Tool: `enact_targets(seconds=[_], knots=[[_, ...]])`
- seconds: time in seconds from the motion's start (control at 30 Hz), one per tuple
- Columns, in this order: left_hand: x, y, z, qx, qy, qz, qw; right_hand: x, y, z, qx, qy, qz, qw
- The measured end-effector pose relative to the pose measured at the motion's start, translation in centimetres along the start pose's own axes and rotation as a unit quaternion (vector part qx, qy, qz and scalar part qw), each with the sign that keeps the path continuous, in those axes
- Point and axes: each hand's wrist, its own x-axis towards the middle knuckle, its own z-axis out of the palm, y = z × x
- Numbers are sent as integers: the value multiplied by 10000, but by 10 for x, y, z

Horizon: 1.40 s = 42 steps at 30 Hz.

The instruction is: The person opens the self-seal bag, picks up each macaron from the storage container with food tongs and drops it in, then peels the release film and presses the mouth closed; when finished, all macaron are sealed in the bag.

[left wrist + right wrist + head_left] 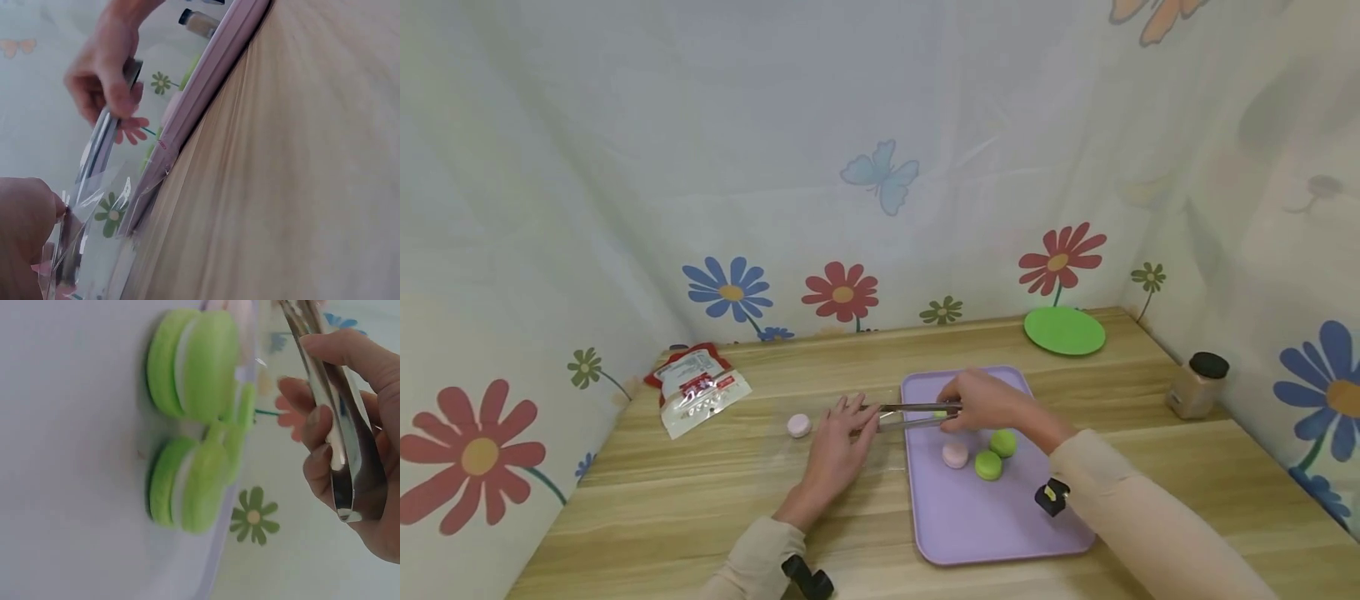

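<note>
My right hand (985,404) grips metal tongs (334,425) by the hinge end, above the lilac tray (955,533). Their tips point left into a clear plastic bag (94,212), beneath the fingers of my left hand (838,450). That left hand holds the bag's edge, fingertips at the film. A pale pink macaron (799,426) lies left of the left hand, seen through the film. On the tray are another pink macaron (955,455) and several green ones, including a front one (988,465) and one behind it (1003,442).
A red and white pouch (700,387) lies at the table's back left. A green plate (1064,331) is at the back right, with a dark-lidded jar (1198,385) at the right edge. A flowered curtain (775,167) encloses the table's back and sides.
</note>
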Motion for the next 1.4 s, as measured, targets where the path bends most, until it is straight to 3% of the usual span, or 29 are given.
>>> enact_targets(seconds=[0.3, 0.53, 0.77, 1.03, 1.4], knots=[[0, 1, -2, -27, -41, -103, 9999, -45, 31, -19, 348, 57, -137, 9993], [0, 0, 3, -39, -33, -84, 10000, -77, 57, -21, 194, 499, -251, 9983], [1, -2, 6, -11, -45, -75, 10000, -110, 83, -43, 689, 729, 180, 9948], [4, -3, 1, 106, -4, 95, 9999, -123, 106, -55, 506, 663, 563, 9949], [3, -4, 0, 211, -30, 37, 9998, -127, 113, -56, 409, 455, 708, 9956]])
